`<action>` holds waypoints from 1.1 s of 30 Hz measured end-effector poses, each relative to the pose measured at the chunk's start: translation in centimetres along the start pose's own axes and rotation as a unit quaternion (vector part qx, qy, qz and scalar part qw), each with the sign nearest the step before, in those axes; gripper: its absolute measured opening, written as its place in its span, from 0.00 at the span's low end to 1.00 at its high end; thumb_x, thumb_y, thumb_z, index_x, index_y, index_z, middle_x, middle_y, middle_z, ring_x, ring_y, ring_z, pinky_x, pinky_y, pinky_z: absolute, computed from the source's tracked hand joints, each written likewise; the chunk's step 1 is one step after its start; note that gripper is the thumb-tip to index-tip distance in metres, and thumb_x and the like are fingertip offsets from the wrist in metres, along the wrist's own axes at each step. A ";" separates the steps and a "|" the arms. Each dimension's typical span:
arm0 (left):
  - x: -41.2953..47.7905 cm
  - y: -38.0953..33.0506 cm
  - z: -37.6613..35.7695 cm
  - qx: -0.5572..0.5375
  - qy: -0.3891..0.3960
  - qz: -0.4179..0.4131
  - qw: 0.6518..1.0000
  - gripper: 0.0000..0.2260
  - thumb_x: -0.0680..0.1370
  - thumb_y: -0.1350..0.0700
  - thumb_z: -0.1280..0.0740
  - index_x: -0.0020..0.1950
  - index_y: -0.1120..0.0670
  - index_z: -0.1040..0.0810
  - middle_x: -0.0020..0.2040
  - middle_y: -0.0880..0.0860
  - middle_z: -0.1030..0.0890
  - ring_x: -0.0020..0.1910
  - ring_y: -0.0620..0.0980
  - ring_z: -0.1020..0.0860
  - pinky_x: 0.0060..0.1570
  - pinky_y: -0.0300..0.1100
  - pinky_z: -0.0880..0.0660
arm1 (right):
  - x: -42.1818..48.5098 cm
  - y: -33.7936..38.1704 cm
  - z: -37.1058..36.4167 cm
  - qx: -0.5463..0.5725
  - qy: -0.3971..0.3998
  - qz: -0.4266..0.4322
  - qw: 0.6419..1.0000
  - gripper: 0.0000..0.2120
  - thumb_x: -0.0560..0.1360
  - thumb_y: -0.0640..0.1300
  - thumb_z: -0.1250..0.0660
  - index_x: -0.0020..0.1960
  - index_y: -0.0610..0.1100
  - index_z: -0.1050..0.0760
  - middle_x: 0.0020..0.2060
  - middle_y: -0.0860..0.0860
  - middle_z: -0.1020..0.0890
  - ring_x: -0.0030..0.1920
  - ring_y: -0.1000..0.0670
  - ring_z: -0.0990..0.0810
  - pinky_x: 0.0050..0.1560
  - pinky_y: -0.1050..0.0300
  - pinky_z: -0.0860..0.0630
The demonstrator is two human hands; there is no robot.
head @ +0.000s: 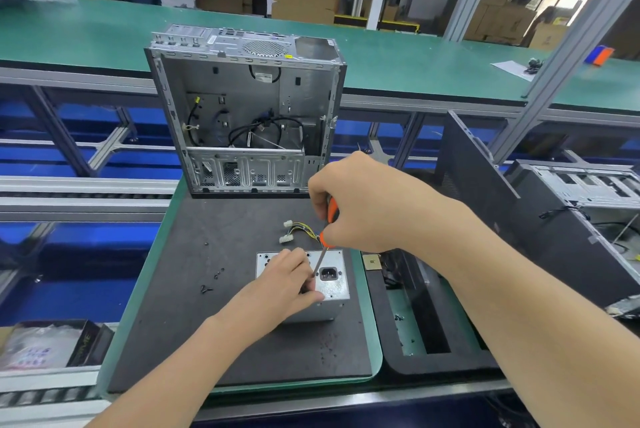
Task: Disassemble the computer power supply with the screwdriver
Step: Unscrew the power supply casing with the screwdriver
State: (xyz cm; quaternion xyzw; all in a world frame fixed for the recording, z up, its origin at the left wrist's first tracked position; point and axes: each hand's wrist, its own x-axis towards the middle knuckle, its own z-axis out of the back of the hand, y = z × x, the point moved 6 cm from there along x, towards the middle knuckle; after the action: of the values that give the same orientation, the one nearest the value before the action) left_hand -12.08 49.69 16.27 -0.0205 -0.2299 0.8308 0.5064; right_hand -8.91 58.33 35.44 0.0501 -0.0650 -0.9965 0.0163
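Hardly anything here can be read. At eight o'clock, a black box (85, 341) has gold lettering on its side. Only a blurred ending that looks like "ME" comes through. The bag (31, 351) lying in it shows blue and red marks, too smeared to read. At twelve o'clock, the open computer case (242, 98) carries a white label (265, 76) and a yellow sticker (287, 56), both too small to tell. The power supply (334, 289) at six o'clock shows no legible print.
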 end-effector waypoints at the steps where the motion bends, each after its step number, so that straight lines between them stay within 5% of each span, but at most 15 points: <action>1: -0.1 0.5 -0.1 -0.036 0.001 0.010 0.999 0.14 0.81 0.45 0.30 0.50 0.56 0.21 0.53 0.50 0.27 0.52 0.47 0.29 0.58 0.35 0.32 | 0.0 0.0 -0.1 0.000 0.004 -0.003 1.000 0.05 0.71 0.44 0.29 0.43 0.50 0.25 0.45 0.52 0.23 0.45 0.47 0.18 0.46 0.48 0.17; 5: -0.6 1.9 -0.3 -0.127 0.063 0.016 0.990 0.15 0.75 0.40 0.25 0.54 0.47 0.22 0.53 0.41 0.30 0.55 0.37 0.31 0.56 0.29 0.33 | -0.2 0.1 -0.7 -0.001 0.022 -0.008 1.000 0.09 0.72 0.43 0.29 0.39 0.53 0.29 0.47 0.50 0.23 0.46 0.46 0.18 0.47 0.48 0.17; 9: -0.7 2.8 -0.1 -0.146 0.055 0.006 0.988 0.09 0.75 0.47 0.22 0.52 0.42 0.19 0.54 0.40 0.28 0.57 0.39 0.27 0.58 0.31 0.31 | -0.1 0.4 -1.2 0.000 0.033 -0.009 0.999 0.10 0.72 0.42 0.29 0.40 0.53 0.30 0.46 0.51 0.23 0.45 0.46 0.18 0.46 0.48 0.17; 33: -0.7 2.4 0.3 -0.192 0.028 0.044 0.980 0.05 0.75 0.54 0.23 0.45 0.44 0.16 0.52 0.43 0.24 0.52 0.42 0.22 0.57 0.37 0.26 | 0.1 0.2 -1.7 -0.001 0.048 -0.006 0.999 0.06 0.73 0.42 0.30 0.43 0.51 0.25 0.46 0.51 0.20 0.44 0.47 0.18 0.41 0.53 0.18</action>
State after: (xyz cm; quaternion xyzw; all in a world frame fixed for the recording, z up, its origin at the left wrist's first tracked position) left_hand -13.87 48.07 15.42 -0.1506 -0.3700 0.7918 0.4620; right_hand -8.80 57.86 33.80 0.0984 -0.0630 -0.9931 0.0131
